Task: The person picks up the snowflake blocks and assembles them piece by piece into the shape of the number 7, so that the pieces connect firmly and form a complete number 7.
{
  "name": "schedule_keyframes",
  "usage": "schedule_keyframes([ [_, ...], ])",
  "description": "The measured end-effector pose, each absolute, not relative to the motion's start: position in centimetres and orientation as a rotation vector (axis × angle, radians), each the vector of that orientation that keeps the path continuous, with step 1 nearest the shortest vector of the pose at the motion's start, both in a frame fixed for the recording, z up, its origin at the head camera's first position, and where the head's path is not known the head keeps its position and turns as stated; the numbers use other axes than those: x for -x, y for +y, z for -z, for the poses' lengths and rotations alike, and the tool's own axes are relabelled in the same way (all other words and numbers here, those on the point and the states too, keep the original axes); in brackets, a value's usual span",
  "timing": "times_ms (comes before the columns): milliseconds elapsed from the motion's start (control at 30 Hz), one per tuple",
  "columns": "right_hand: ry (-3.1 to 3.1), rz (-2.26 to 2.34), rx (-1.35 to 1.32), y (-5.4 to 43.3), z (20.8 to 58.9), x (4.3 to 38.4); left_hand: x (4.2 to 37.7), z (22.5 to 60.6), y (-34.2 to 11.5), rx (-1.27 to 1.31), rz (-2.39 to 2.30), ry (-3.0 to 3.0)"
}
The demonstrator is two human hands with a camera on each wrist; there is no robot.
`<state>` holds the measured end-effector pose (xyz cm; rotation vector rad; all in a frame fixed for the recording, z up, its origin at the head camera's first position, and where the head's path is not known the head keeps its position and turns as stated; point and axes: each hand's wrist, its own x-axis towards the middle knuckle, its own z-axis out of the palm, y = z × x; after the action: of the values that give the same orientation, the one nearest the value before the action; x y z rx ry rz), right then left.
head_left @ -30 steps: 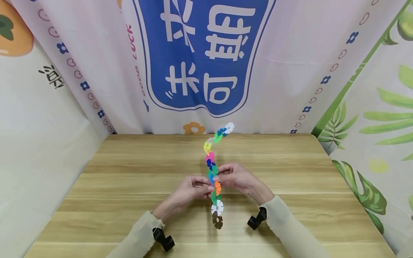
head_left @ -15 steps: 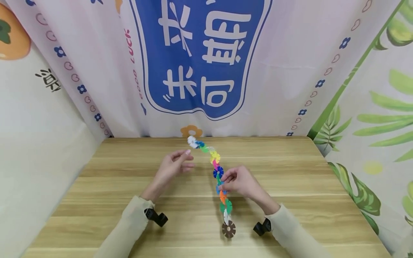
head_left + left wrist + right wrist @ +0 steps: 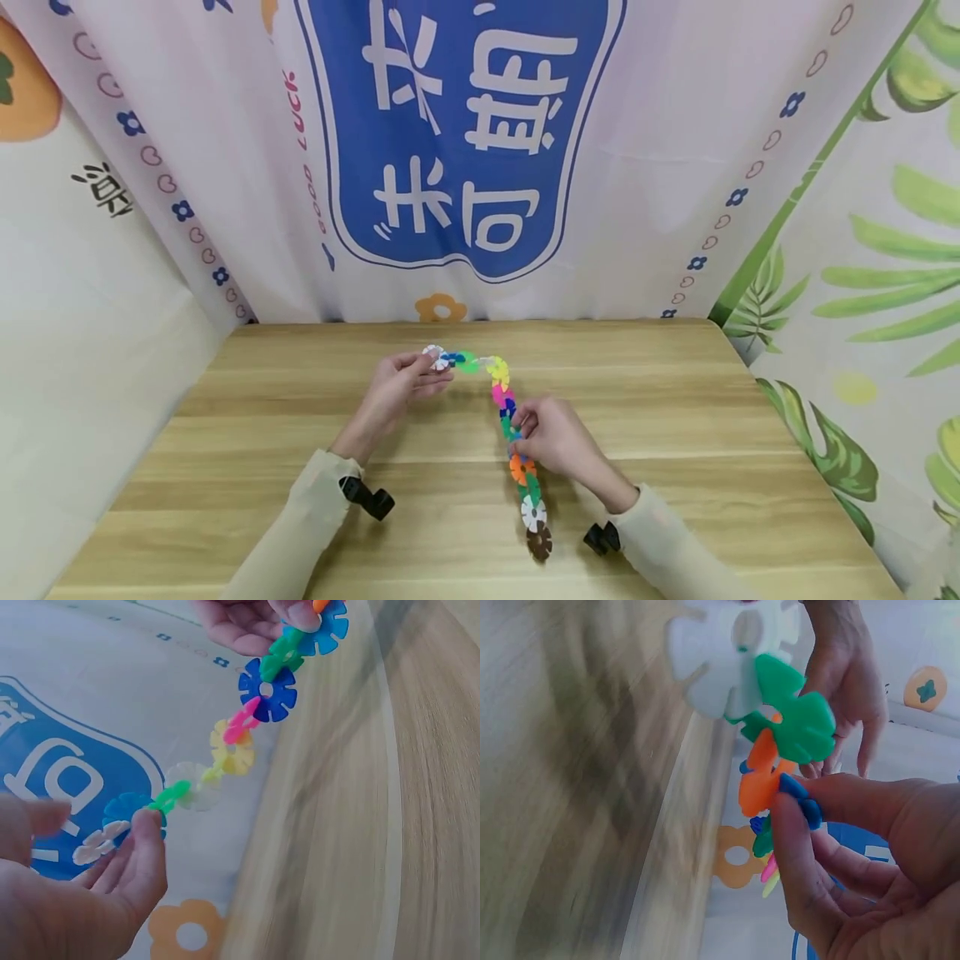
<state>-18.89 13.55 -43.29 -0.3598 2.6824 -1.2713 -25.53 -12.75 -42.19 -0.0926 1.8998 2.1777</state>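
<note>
Above the middle of the surface (image 3: 675, 417), the right hand (image 3: 551, 437) pinches the snowflake-disc chain (image 3: 504, 398) midway; the left hand (image 3: 397, 392) pinches its white far end.

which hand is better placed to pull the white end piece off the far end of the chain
Left, most likely. The left hand already has its fingertips at the white end piece, while the right hand pinches the chain mid-length, well placed to steady it.
</note>
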Motion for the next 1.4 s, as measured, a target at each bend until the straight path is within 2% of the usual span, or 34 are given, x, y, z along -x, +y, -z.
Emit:
schedule_keyframes([
  [200, 2.623, 1.361, 0.267, 14.0, 42.9, 19.5, 26.3, 42.0, -12.6, 0.193, -2.290, 1.796],
  [333, 2.362, 1.533, 0.181, 15.1, 42.9, 20.4, 26.6, 41.8, -12.8, 0.221, -2.325, 1.735],
  [567, 2.027, 1.647, 0.222, 16.9, 43.6, 21.5, 27.6, 42.8, -12.9, 0.261, -2.296, 1.704],
  [1100, 1.873, 1.700, 0.140, 18.0, 45.8, 23.0, 31.0, 47.0, -12.8, 0.218, -2.022, 1.840],
  [1400, 1.915, 1.654, 0.106, 17.9, 46.8, 23.1, 31.6, 48.2, -12.9, 0.254, -1.976, 1.880],
])
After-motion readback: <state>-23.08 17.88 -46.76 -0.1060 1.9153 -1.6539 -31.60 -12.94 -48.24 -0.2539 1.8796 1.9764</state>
